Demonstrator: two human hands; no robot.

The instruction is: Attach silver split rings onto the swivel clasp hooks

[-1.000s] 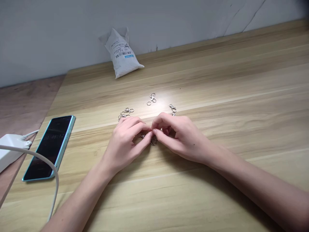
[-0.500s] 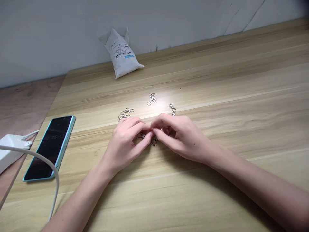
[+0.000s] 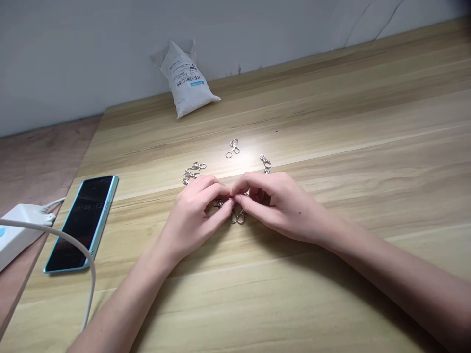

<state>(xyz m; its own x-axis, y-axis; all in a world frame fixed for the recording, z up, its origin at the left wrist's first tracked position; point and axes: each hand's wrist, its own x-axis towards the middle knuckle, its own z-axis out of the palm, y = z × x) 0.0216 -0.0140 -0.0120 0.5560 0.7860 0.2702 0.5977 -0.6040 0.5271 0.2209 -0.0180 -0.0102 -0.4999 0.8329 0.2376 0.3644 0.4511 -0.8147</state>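
My left hand (image 3: 193,215) and my right hand (image 3: 275,206) meet above the wooden table (image 3: 331,137), their fingertips pinched together. Between them, a small silver swivel clasp (image 3: 219,203) is partly hidden by my fingers. Just below the fingertips lies another silver clasp with looped ends (image 3: 237,217). Beyond my hands are a tangle of clasps (image 3: 193,171), a clasp (image 3: 234,146) with a split ring (image 3: 228,155), and a clasp (image 3: 265,163) close to my right hand's knuckles.
A black smartphone with a teal frame (image 3: 83,223) lies left of my hands, showing a clock. A white power adapter (image 3: 22,230) and its white cable (image 3: 69,240) sit at the left. A white barcoded bag (image 3: 187,81) leans against the wall.
The whole view has shifted slightly, and more of the clasp beneath my fingertips now shows. My hands stay pinched together in nearly the same pose.
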